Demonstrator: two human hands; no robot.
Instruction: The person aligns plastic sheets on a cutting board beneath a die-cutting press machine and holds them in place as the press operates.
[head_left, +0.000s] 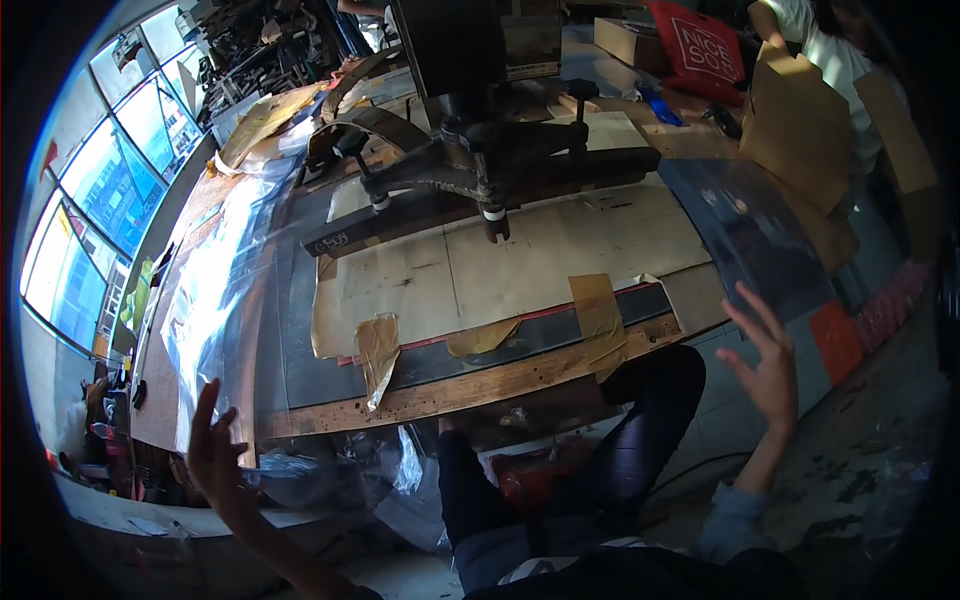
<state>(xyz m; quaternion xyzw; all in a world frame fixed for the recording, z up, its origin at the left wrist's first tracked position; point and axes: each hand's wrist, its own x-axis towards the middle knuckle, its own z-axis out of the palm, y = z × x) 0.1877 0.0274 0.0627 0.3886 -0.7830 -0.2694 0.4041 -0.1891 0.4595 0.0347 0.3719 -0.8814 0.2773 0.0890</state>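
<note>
My left hand point(214, 450) is raised at the left near the table's front edge, fingers apart and holding nothing. On the right, my right hand point(768, 365) is up with its fingers spread, also bare, beside the table's front right corner. Between them a pale flat board point(480, 265) lies on the worktable, fixed along its front edge by brown tape point(597, 312) and another tape strip point(377, 350). Above the board stands a dark metal press point(480, 165) with a long bar across it. Neither hand touches the board or the press.
Clear plastic sheet point(215, 305) covers the table's left side. A red bag point(697, 48) and a cardboard box point(800, 125) are at the back right, where another person point(825, 45) stands. A wooden strip point(470, 385) edges the table front. Windows point(125, 150) line the left.
</note>
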